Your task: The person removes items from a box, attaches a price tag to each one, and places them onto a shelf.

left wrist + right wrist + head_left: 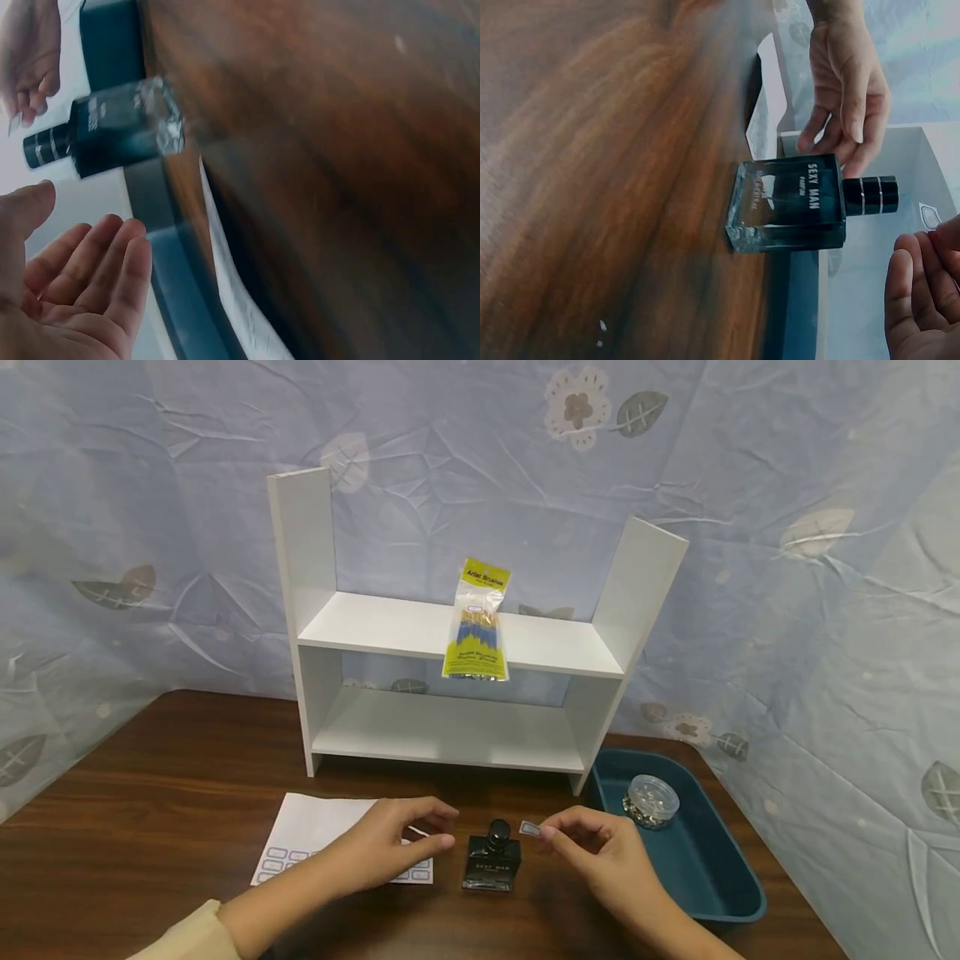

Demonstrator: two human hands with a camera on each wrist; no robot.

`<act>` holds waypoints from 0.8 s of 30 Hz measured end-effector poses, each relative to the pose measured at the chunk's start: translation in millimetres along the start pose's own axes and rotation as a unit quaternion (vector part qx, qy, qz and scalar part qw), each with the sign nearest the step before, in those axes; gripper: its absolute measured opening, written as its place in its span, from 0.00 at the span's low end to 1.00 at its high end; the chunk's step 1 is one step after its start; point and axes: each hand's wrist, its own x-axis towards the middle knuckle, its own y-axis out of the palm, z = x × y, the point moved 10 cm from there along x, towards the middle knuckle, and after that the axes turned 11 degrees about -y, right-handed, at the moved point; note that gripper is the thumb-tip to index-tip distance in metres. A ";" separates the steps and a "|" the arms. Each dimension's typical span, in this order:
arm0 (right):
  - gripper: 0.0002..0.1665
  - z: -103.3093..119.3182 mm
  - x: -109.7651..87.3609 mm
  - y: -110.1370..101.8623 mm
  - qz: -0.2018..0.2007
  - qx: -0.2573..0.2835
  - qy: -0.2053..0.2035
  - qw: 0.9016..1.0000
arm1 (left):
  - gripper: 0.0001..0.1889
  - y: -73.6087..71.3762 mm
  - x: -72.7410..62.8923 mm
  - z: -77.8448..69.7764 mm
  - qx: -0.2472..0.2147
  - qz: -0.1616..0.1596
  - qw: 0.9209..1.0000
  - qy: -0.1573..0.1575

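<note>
A dark perfume bottle (491, 860) with a round black cap stands upright on the table between the two hands. Just right of its cap, my right hand (603, 852) pinches a small sticker label (530, 829) between thumb and fingertip; the right wrist view shows the label (929, 216) near the black cap. My left hand (393, 843) hovers left of the bottle, its fingers relaxed with a gap to the thumb and nothing held. Partly under that hand in the head view lies a white sheet (322, 818) with rows of blue-bordered labels.
Behind stands a white two-tier shelf (450, 727). A packet of artist brushes (477, 639) leans over its upper board, with a small label on it. At right, a blue tray (705, 868) holds a clear round tub (651, 802) of small metallic pieces.
</note>
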 end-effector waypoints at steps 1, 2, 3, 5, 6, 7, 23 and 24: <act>0.07 -1.2 -1.2 1.5 0.001 0.004 0.005 1.000 | 0.20 3.7 0.5 -0.5 -0.002 0.005 1.000 0.002; 0.07 -1.8 -2.1 3.2 0.003 0.006 0.004 1.000 | 0.20 6.8 1.0 -0.8 -0.006 0.009 1.000 0.003; 0.07 -3.2 -3.2 4.7 0.005 0.007 0.009 1.000 | 0.20 9.3 1.6 -1.2 -0.009 0.011 1.000 0.005; 0.08 -5.8 -5.2 7.5 0.010 0.010 0.017 1.000 | 0.21 13.0 2.9 -1.9 -0.014 0.015 1.000 0.005; 0.08 -7.3 -6.0 8.9 0.013 0.011 0.021 1.000 | 0.21 14.6 3.6 -2.2 -0.019 0.017 1.000 0.004; 0.08 -8.3 -6.8 10.6 0.017 0.011 0.023 1.000 | 0.21 15.9 4.3 -2.3 -0.022 0.019 1.000 0.003; 0.10 -23.3 -18.0 45.9 0.107 0.045 0.031 0.993 | 0.20 40.0 10.2 -5.3 -0.040 0.049 0.998 0.009; 0.10 -24.4 -18.6 47.3 0.110 0.043 0.034 0.992 | 0.20 40.4 10.3 -5.2 -0.040 0.049 0.998 0.008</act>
